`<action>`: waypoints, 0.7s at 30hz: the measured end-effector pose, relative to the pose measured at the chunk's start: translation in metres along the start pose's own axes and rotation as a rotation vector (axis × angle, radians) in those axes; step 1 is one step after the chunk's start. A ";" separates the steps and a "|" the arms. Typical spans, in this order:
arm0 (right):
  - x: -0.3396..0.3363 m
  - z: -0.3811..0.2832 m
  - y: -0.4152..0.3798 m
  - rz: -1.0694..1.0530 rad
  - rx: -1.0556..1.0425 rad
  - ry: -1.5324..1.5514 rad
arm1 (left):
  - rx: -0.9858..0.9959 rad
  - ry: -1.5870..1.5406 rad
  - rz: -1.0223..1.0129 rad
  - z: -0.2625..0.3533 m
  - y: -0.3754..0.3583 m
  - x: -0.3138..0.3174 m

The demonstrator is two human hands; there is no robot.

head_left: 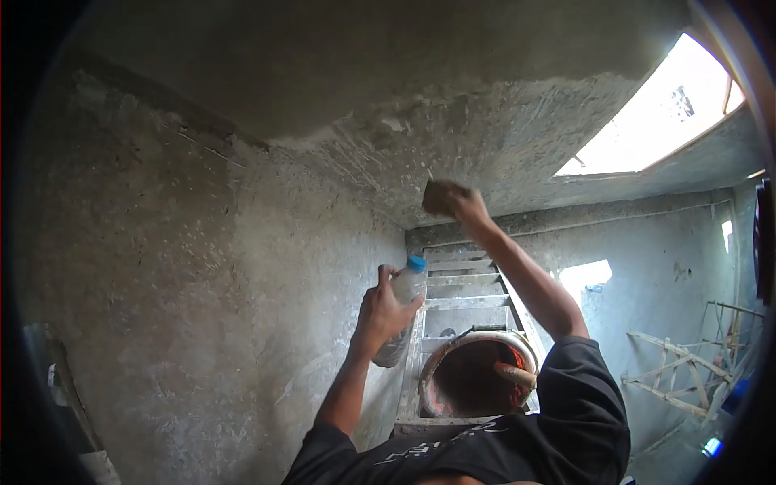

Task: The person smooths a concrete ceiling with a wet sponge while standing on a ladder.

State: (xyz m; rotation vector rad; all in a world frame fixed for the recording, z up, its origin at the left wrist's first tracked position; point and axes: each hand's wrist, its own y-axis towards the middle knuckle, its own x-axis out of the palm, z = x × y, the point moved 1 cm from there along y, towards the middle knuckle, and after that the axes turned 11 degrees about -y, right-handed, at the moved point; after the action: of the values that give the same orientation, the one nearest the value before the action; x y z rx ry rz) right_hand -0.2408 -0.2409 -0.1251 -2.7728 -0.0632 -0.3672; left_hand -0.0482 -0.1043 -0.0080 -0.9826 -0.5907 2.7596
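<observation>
My left hand (386,311) is wrapped round a clear plastic bottle (410,284) with a blue cap, held tilted with the cap up. Higher and to the right, my right hand (467,208) is raised close under the rough grey ceiling and closed on a dark brownish block (440,198). Blur keeps me from telling its exact kind. Below both hands, a round bucket (437,356) with a whitish, crusted rim and orange-red inner wall stands by the ladder. A pale, thick handle (516,374) sticks out over its right side.
A ladder (462,304) rises in front of me. A rough plastered wall (162,283) stands close on the left. Smoother darker plaster (323,65) covers the nearer ceiling; a bright opening (655,113) lies upper right. A wooden frame (675,372) stands lower right.
</observation>
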 end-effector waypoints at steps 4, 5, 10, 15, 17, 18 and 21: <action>0.008 0.038 -0.040 -0.154 0.273 0.135 | -0.044 0.290 -0.151 -0.005 0.027 0.007; 0.007 0.043 -0.046 -0.154 0.268 0.131 | -0.040 0.287 -0.148 -0.004 0.029 0.009; -0.006 0.060 -0.069 -0.144 0.351 0.127 | -0.065 0.379 -0.236 -0.012 0.028 0.018; -0.009 0.050 -0.088 -0.091 0.390 0.106 | -0.034 0.338 -0.238 0.002 0.016 0.021; -0.016 0.040 -0.092 -0.092 0.385 0.082 | -0.011 0.331 -0.238 0.008 0.012 0.019; -0.017 0.034 -0.098 -0.093 0.385 0.079 | -0.003 0.327 -0.245 0.010 0.007 0.018; -0.031 0.024 -0.115 -0.117 0.234 -0.075 | 0.107 0.183 -0.162 0.007 -0.008 0.011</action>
State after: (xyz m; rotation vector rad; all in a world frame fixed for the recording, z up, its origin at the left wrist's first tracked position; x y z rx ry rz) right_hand -0.2754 -0.1243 -0.1168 -2.5564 -0.2701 -0.2662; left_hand -0.0610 -0.0960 -0.0056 -1.0961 -0.4673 2.4988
